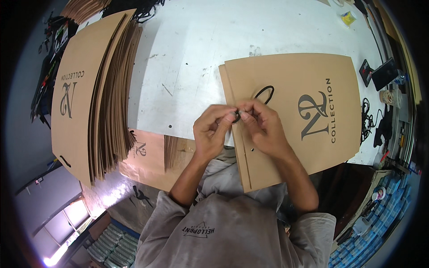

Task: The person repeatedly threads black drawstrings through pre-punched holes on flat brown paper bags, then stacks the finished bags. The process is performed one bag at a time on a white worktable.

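A brown paper bag (286, 76) with dark printing lies flat in front of me, on top of at least one more, its open edge toward my left. Near that edge a black cord (271, 91) stands up in a loop. Both hands meet there: my left hand (210, 129) and my right hand (263, 127) pinch the cord between thumbs and fingertips. The fingers partly hide the cord's end, so I cannot tell whether it is knotted. A small eyelet hole (252, 150) shows in the bag just below my right hand.
A tall stack of brown paper bags (114, 89) stands on the left of the white table (178, 58). More black cords (134, 9) lie at the far left, others (367, 118) at the right. A phone-like black device (384, 73) and a cup (387, 97) sit at the right edge.
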The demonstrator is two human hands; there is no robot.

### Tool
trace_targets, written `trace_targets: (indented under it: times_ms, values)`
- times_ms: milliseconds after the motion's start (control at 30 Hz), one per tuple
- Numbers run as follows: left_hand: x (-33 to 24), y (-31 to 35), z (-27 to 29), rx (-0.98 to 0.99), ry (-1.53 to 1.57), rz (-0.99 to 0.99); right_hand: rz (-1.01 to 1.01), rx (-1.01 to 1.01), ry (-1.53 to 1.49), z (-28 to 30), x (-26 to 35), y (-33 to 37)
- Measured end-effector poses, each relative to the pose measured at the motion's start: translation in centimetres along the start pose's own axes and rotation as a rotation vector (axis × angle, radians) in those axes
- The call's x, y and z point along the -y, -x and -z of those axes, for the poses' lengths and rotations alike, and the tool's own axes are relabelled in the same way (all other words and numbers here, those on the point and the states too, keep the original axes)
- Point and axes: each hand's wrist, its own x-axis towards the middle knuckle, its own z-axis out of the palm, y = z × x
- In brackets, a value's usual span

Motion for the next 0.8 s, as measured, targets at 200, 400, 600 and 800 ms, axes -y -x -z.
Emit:
trace_targets:
  times_ms: [200, 400, 600, 800]
  values:
    - [-5.1, 1.3, 1.2, 0.113, -0.056, -0.046, 0.263, 0.101, 0.739, -1.0, 0.5, -0.3]
    - [-4.9, 1.8, 3.1, -0.001, -0.182, -0.126, 0.283, -0.007, 0.694, -0.4, 2.4, 0.7]
    - [-4.3, 2.1, 2.1, -0.106, -0.579, 0.011, 0.003, -0.098, 1.034, 6.3, 3.7, 6.6]
    - [-3.7, 3.6, -2.3, 0.268, -0.482, 0.38, -0.215, -0.31, -0.087, 4.5, 1.1, 9.4]
